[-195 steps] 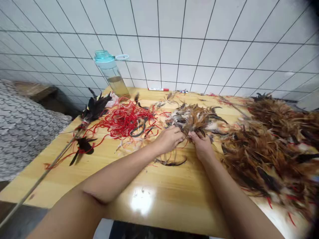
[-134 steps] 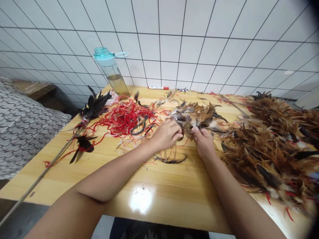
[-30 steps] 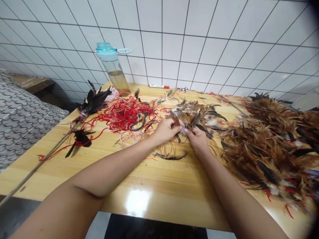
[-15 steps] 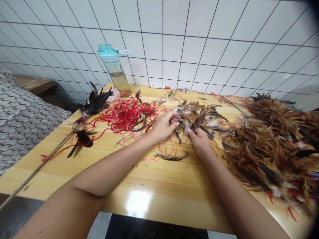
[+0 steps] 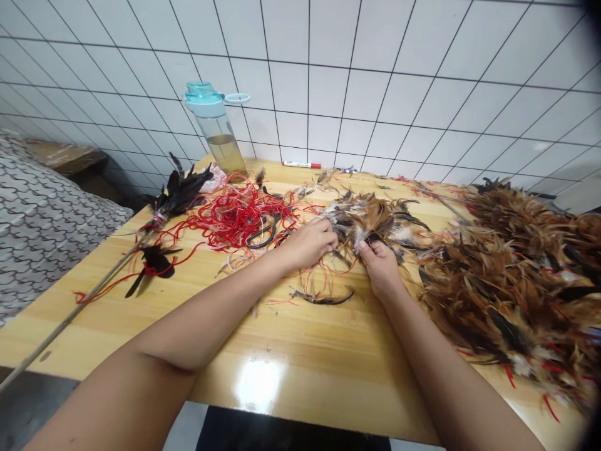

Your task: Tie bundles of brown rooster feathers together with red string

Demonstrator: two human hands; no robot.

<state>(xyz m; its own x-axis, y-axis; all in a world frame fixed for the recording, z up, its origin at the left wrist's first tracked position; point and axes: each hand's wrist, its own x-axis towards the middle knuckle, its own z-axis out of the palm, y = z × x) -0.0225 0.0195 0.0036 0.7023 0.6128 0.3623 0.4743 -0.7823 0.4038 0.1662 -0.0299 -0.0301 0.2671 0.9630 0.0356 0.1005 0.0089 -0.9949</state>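
Note:
Brown feathers (image 5: 374,216) stand fanned out in a small bunch, their pale base pinched between the thumb and fingers of my right hand (image 5: 379,263). To the left, my left hand (image 5: 315,241) has its fingers curled together at the near edge of the loose feather pile (image 5: 350,203); what they hold, if anything, is hidden. Below the hands, thin red strands and a dark curved feather (image 5: 328,299) lie on the wooden table (image 5: 319,369). A tangle of red string (image 5: 235,216) lies left of my left hand, with scissors (image 5: 263,233) partly buried at its right side.
Large brown feather bundles (image 5: 511,288) cover the table's right side. A black feather duster (image 5: 176,194) on a long stick (image 5: 79,316) lies at left, near a loose black feather tuft (image 5: 157,262). A water bottle (image 5: 220,134) and a red marker (image 5: 302,165) stand and lie by the tiled wall.
My left hand has drawn slightly down and away from the feather bunch, and its fingers have curled in. My right hand has shifted a little right with the bunch.

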